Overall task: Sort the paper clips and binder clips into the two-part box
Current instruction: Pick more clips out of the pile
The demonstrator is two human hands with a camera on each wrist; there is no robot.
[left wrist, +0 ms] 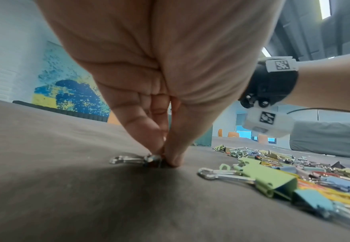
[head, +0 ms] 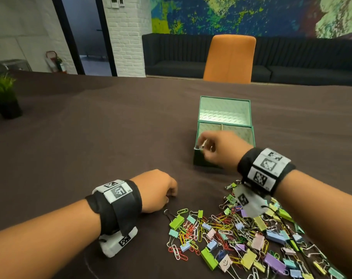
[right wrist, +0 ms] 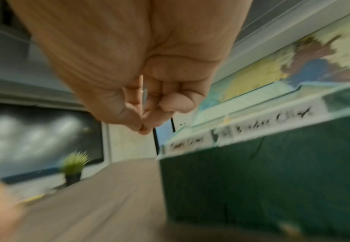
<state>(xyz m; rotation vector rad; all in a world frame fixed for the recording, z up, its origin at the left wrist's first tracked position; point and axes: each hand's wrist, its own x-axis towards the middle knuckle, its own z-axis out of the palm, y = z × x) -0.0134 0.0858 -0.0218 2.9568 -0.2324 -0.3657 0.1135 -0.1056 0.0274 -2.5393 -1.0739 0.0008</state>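
Note:
A green two-part box [head: 252, 135] stands open on the brown tablecloth, lid up, with a divider inside and white labels on its near rim [right wrist: 273, 121]. My right hand [head: 204, 146] hovers at the box's near left corner and pinches a thin pale paper clip [right wrist: 142, 91]; that view is blurred. A mixed pile of coloured paper clips and binder clips [head: 241, 234] lies near the front right. Left of the pile, my left hand [head: 172, 195] is down on the cloth, its thumb and fingers pinching a small binder clip [left wrist: 136, 159] with silver handles.
An orange chair [head: 229, 57] stands at the table's far edge, a dark sofa behind it. A potted plant [head: 2, 95] sits at the far left of the table. A large green binder clip [left wrist: 273, 181] lies at the pile's left edge.

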